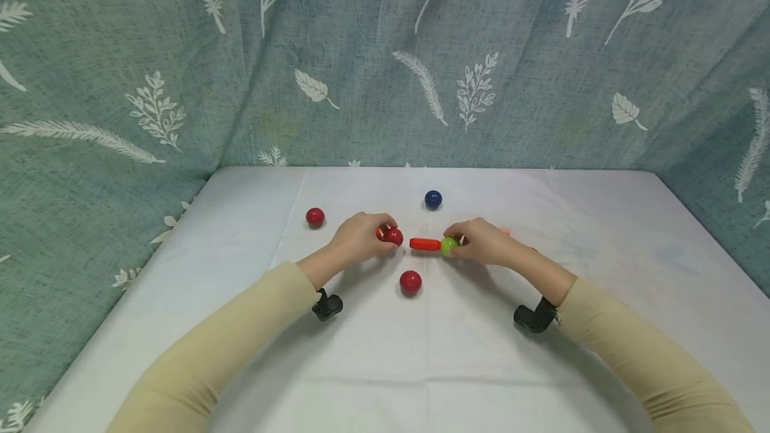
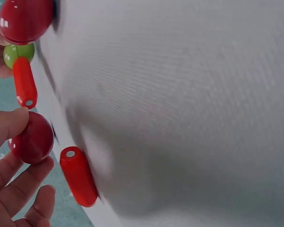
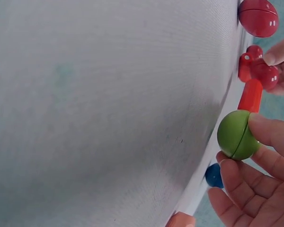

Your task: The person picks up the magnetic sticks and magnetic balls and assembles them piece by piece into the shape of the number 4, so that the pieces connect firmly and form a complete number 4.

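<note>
- Red ball at far left (image 1: 315, 218): glossy, rests on the white desk (image 1: 361, 359), nobody on it. Probably hard and light; would roll if nudged, so take it from both sides.
- Left hand (image 1: 356, 236): thumb on one side, fingertips on the other, pinching the held red ball (image 1: 394, 237). Ball looks raised off the desk. Shiny skin, likely slick; grip across its widest part, light squeeze is enough.
- Loose red stick (image 2: 79, 179): just beside that hand, hole in its end. Looks stiff, faceted sides; should roll less than a ball. Pinch mid-length.
- Front red ball (image 1: 410, 282): on the desk, nearer the wearer, between the two hands. Same guess: rigid, rolls easily.
- Red stick (image 1: 425, 244): between the hands, one end against the green ball, free end pointing at the held red ball with a small gap. Looks plugged in; can't see how deep. Stiff; hold by the flats, don't lever sideways.
- Blue ball (image 1: 433, 200): farther back, untouched.
- Green ball (image 1: 450, 246): in the right hand (image 1: 486, 244), thumb against fingers. Seam line visible; likely solid, not fragile. Hold well round the back, clear of the stick.
- Orange piece (image 1: 505, 230): behind the right hand, mostly hidden; can't tell its shape.
</note>
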